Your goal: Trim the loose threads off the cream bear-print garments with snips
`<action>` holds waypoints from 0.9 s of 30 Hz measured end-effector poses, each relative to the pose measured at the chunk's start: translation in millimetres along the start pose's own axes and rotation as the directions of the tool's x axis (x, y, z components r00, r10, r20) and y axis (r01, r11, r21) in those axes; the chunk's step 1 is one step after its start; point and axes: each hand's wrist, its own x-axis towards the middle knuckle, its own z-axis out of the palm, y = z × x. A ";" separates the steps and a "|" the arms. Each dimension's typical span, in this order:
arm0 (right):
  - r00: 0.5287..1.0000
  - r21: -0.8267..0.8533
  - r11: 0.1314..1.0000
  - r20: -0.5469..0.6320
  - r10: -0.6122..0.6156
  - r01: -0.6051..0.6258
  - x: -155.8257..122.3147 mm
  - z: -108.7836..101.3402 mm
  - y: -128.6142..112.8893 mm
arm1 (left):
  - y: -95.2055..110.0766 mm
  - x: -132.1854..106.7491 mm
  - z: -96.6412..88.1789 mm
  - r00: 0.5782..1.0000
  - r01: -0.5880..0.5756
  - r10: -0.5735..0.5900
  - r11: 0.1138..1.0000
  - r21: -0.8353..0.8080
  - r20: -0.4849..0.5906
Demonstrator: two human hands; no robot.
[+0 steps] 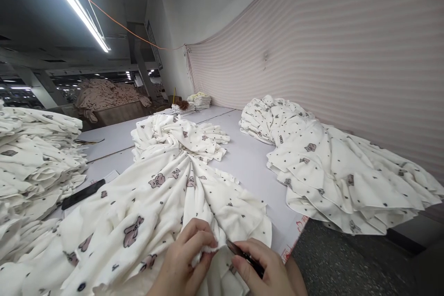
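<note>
My left hand point(189, 259) pinches the frilled edge of a white fabric piece point(156, 203) printed with grey-pink bears, at the bottom centre of the head view. My right hand point(265, 270) is closed around a small dark tool point(243, 254), likely thread snips, whose tip meets the fabric edge right beside my left fingers. The fabric fans out from my hands across the grey table point(249, 157).
A stack of the same printed pieces point(343, 175) lies at the right against a striped wall. Another stack point(31, 157) rises at the left, with a dark flat object point(83, 193) beside it. A bundle point(180, 136) lies mid-table. The table edge and floor point(347, 259) are at lower right.
</note>
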 end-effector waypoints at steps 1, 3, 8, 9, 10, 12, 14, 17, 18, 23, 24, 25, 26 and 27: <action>1.000 -0.009 1.000 0.001 -0.006 0.006 -0.3 -1.0 -1.5 | -1.1 -1.0 1.4 0.999 -0.037 0.037 0.999 0.006 -0.001; 1.000 -0.023 0.999 0.020 -0.023 0.024 0.1 -1.9 -4.7 | -2.6 -2.3 2.8 0.996 -0.087 0.086 0.996 0.026 0.014; 0.999 -0.060 0.998 0.042 -0.031 0.033 2.8 -1.6 -7.9 | -2.9 -3.1 0.8 0.991 -0.134 0.133 0.989 0.058 0.023; 0.998 -0.065 0.997 0.049 -0.032 0.035 2.9 -1.9 -7.6 | -2.9 -3.1 0.2 0.990 -0.143 0.141 0.988 0.063 0.029; 0.998 -0.069 0.997 0.062 -0.030 0.034 2.8 -2.4 -7.1 | -3.0 -3.0 -0.3 0.988 -0.151 0.149 0.986 0.068 0.038; 0.996 -0.077 0.997 0.086 -0.016 0.022 2.0 -4.2 -6.1 | -3.5 -2.6 -1.2 0.986 -0.163 0.158 0.984 0.076 0.059; 0.996 -0.093 0.996 0.088 -0.007 0.015 1.1 -6.6 -6.1 | -4.0 -1.7 -1.8 0.984 -0.168 0.162 0.983 0.075 0.077; 0.994 -0.137 0.990 0.108 -0.016 0.031 1.3 -10.4 -10.7 | -4.6 0.4 -2.2 0.980 -0.181 0.175 0.981 0.068 0.091; 0.992 -0.159 0.987 0.123 -0.016 0.036 1.9 -11.6 -13.6 | -4.8 1.2 -2.4 0.979 -0.186 0.179 0.980 0.066 0.092; 0.983 -0.300 0.953 0.182 0.022 0.034 5.7 -17.3 -31.9 | -3.9 3.6 -4.1 0.976 -0.202 0.195 0.976 0.078 0.095; 0.982 -0.327 0.944 0.186 0.025 0.038 6.2 -18.4 -34.6 | -3.4 3.8 -4.5 0.976 -0.204 0.195 0.975 0.086 0.097; 0.981 -0.347 0.937 0.191 0.024 0.044 6.6 -19.4 -36.6 | -2.8 3.9 -4.8 0.975 -0.206 0.196 0.974 0.093 0.101; 0.980 -0.360 0.932 0.195 0.022 0.051 7.1 -20.3 -38.0 | -2.2 4.0 -5.0 0.975 -0.206 0.195 0.973 0.099 0.107; 0.980 -0.364 0.930 0.199 0.018 0.057 7.7 -21.2 -38.6 | -1.7 4.1 -5.2 0.975 -0.206 0.194 0.973 0.103 0.112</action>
